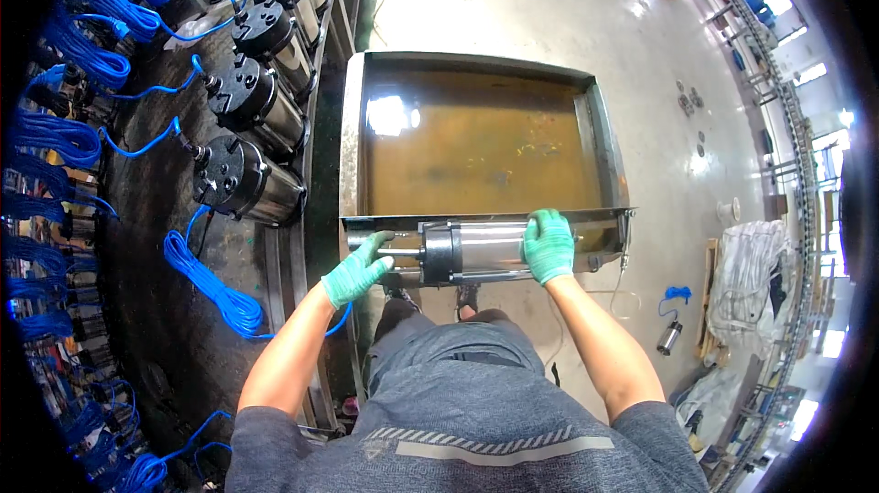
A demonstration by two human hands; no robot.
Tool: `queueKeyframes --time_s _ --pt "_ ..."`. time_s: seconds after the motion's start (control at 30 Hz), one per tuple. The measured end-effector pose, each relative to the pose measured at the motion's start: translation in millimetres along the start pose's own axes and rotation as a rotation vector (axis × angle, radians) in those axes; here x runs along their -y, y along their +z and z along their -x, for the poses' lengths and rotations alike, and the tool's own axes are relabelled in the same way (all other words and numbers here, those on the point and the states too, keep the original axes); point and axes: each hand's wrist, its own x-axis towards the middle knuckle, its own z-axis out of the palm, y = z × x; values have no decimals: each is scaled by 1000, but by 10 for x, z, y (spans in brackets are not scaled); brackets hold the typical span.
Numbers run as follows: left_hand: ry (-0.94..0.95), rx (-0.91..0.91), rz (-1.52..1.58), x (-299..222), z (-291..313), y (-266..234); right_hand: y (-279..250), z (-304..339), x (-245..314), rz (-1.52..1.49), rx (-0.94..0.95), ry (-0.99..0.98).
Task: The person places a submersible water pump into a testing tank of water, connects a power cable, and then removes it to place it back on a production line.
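Observation:
A shiny steel cylindrical motor with a black end collar lies crosswise in the narrow near part of a metal tank, in front of me. My right hand, in a green knitted glove, grips the steel body near its right end, with the fingers laid over its far side. At the other end, a thin metal rod sticks out of the black collar. My left hand, gloved alike, is beside the rod's tip, its thumb and fingers apart. Below the left wrist runs a blue cable.
Brownish water fills the tank. To the left, several upright steel motors with black caps line a dark bench, with a blue cable coil on it. A small motor and white sacks lie on the right.

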Motion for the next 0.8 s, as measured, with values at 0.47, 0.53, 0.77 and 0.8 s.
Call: queueKeyframes --time_s 0.47,0.53,0.77,0.8 --pt "-22 -76 131 -177 -103 123 -15 30 -11 15 -3 8" --pt "-162 -26 444 -332 -77 69 9 25 -17 10 4 11" --pt "-163 81 125 85 4 -109 8 -41 35 17 16 -21" --pt "-169 92 -51 48 -4 -92 -2 -3 10 34 29 -6"
